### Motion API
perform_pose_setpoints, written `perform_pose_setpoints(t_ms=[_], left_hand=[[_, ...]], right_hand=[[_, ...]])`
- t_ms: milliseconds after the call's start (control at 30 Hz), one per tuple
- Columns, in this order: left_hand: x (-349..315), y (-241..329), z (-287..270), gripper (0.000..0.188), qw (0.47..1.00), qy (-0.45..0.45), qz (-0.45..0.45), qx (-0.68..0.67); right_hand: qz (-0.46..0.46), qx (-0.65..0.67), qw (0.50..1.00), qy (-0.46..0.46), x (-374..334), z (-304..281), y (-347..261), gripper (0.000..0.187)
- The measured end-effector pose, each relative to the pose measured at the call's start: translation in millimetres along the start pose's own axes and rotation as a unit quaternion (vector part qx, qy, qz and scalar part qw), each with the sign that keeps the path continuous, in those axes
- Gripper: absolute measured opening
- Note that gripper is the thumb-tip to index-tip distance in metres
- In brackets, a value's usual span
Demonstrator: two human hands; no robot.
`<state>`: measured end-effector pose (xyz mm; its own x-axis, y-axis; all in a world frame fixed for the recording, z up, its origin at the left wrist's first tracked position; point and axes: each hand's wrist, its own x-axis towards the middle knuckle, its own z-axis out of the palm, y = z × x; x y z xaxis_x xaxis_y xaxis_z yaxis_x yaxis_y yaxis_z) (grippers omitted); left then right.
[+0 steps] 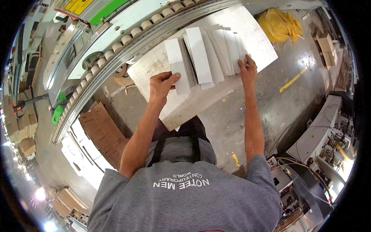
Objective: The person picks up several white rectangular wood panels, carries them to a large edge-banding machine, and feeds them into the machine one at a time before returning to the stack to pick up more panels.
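A leaning row of several narrow white boards [198, 54] lies fanned out on a white tabletop [181, 110], some overlapping and tilted. At the row's left end my left hand [160, 88] is closed on the outermost white board [177, 67], thumb on its face and fingers curled at its edge. My right hand [248, 71] is at the other end, its fingertips bent against the edge of the last boards [236, 48]. What the right fingers grip underneath is partly hidden.
A roller conveyor rail [116, 47] runs along the table's far left side. Brown stacked pieces [102, 125] sit at the lower left. Beyond the table at right lies a yellow bag [279, 26]. A grey machine housing [315, 129] with cables stands at the right.
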<state>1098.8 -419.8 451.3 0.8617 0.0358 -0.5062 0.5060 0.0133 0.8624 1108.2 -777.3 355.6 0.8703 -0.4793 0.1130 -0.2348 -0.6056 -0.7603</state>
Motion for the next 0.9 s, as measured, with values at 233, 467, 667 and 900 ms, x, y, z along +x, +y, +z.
perform_pose_setpoints(t_ms=[233,467,667,900], left_hand=[[-11.5,6.1,-3.3,0.033,0.999,-0.009,0.021,-0.037],[-12.0,4.6,-8.4,0.028,0.996,0.013,0.002,-0.084],[-1.5,-19.1,-25.1,0.029,0.992,0.007,0.006,-0.129],[-19.4,-61.5,-53.6,0.031,0.988,0.100,-0.026,-0.118]], right_hand=[[0.081,0.027,0.996,0.037,-0.8,-21.0,16.0,0.054],[0.129,0.123,0.983,0.045,-24.8,-44.0,5.9,0.052],[0.069,0.101,0.982,0.144,-71.4,-72.0,-34.6,0.048],[-0.104,0.088,0.980,0.146,-191.7,-36.4,-156.2,0.036]])
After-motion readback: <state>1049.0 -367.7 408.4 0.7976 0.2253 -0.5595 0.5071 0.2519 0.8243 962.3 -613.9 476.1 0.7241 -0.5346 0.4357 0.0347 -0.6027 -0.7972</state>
